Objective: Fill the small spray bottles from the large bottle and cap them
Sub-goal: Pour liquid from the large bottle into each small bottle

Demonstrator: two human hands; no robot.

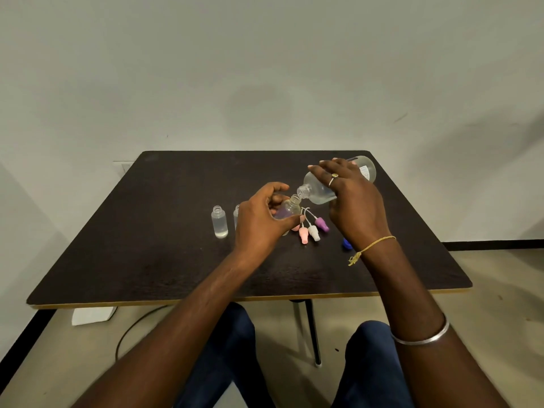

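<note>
Counter (pixel 176 260): work surface. Large bottle (pixel 318 192): tilted, right hand (pixel 353 201) fingers wrapped round it, mouth at small bottle (pixel 290 209) gripped by curled left hand (pixel 262 222) fingers; filling apparently under way. Uncapped bottle (pixel 219 222): standing left, holds liquid. Spray caps (pixel 309 229): loose, none fitted.

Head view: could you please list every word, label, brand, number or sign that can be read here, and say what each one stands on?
white label on the large bottle: it carries print, but it is too small and blurred to read.
held small bottle, standing small bottle, spray caps, blue cap: no text visible.
Nothing in this view can be read.
</note>
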